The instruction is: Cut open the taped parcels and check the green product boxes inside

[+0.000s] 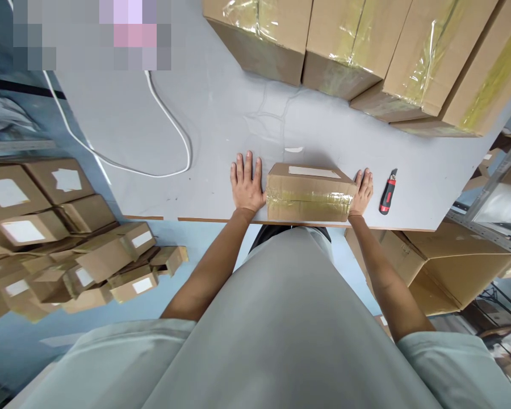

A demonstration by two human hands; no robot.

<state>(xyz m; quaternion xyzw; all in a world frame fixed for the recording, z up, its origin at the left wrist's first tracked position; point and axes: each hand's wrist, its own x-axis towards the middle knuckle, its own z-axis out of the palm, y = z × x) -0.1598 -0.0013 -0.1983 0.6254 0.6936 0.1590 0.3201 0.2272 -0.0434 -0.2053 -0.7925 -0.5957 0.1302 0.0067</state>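
Note:
A taped cardboard box (309, 207) sits at the table's front edge, right before my body. Clear yellowish tape runs across its near face, and a white label (315, 171) lies on its top. To its left, my left hand (247, 184) rests flat on the table with fingers spread, the thumb by the box's side. My right hand (361, 192) lies at the box's right end, fingers stretched out and partly hidden behind the box corner. Right of that hand, a red and black box cutter (388, 192) lies on the table.
Several large taped cartons (340, 57) stand along the table's (213, 130) far right. A white cable (183, 136) loops over its left part. Small labelled boxes (102, 255) are heaped on the floor at left. An open carton (443, 267) stands below the right edge, near a metal shelf (494, 182).

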